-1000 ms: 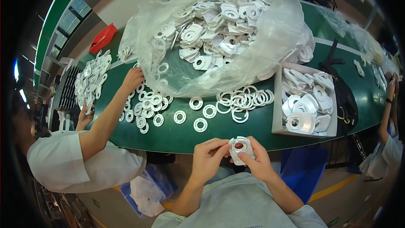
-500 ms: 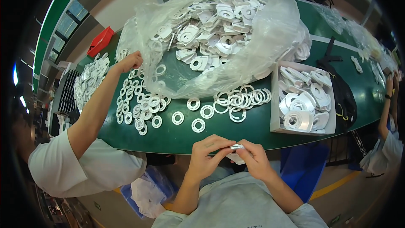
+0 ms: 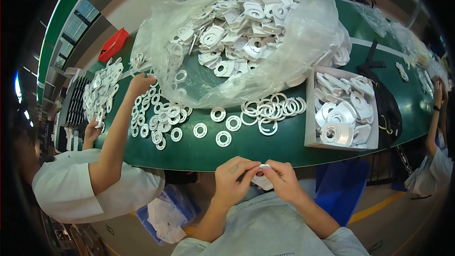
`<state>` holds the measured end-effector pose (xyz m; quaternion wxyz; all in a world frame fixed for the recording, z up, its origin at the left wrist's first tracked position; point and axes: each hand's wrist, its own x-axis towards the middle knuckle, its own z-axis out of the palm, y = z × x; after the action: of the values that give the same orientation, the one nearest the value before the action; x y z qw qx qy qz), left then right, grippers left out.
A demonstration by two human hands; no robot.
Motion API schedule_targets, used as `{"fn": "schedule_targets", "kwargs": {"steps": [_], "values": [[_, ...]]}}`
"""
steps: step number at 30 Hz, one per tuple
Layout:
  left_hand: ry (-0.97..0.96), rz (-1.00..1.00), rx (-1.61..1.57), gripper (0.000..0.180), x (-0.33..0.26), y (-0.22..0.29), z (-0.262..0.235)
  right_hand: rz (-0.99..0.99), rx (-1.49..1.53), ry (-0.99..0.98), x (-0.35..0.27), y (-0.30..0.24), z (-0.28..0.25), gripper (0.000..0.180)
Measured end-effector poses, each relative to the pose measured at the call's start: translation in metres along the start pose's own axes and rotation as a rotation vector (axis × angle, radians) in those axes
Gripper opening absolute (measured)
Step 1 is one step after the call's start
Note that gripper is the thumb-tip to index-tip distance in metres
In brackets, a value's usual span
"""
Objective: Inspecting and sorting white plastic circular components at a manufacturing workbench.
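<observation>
A white plastic part with a round hole (image 3: 263, 181) is held between my two hands, over my lap by the table's front edge. My left hand (image 3: 233, 180) pinches its left side with thumb and fingers. From the right, my right hand (image 3: 282, 181) grips it with the thumb on top. Fingers cover much of the part's rim. On the table beyond my hands lie a few loose flat white rings (image 3: 223, 138). Behind them is a heap of thinner, larger white rings (image 3: 272, 112).
A big clear plastic bag (image 3: 303, 47) full of white parts fills the table's back. At right stands a white box (image 3: 341, 146) of similar parts, beside a black bag (image 3: 386, 109). A co-worker's arm (image 3: 113, 147) reaches over small rings (image 3: 163, 118) at left. A red bin (image 3: 113, 45) sits beyond.
The part in my hands has tilted, so its round hole now faces up more. The co-worker's reaching hand has drawn back slightly, and their other hand now shows, holding a white part.
</observation>
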<state>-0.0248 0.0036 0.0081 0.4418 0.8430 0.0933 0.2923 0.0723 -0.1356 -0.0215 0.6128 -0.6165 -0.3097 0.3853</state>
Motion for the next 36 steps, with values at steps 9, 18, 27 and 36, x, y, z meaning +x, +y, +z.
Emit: {"fn": "schedule_targets", "kwargs": {"steps": [9, 18, 27, 36], "values": [[-0.159, -0.148, -0.01, 0.035, 0.002, 0.016, 0.007, 0.0, 0.158, 0.207, -0.006, 0.004, -0.002, 0.024], [-0.112, -0.421, -0.369, 0.024, -0.002, -0.01, -0.007, 0.062, -0.165, 0.219, -0.043, -0.072, -0.066, 0.033], [-0.098, -0.277, -0.067, 0.017, 0.015, -0.023, 0.005, -0.346, -0.965, 0.82, -0.018, -0.102, -0.174, 0.024], [0.233, -0.219, 0.164, 0.01, 0.026, -0.049, -0.022, -0.361, -0.837, 0.813, -0.007, -0.096, -0.142, 0.016]]}}
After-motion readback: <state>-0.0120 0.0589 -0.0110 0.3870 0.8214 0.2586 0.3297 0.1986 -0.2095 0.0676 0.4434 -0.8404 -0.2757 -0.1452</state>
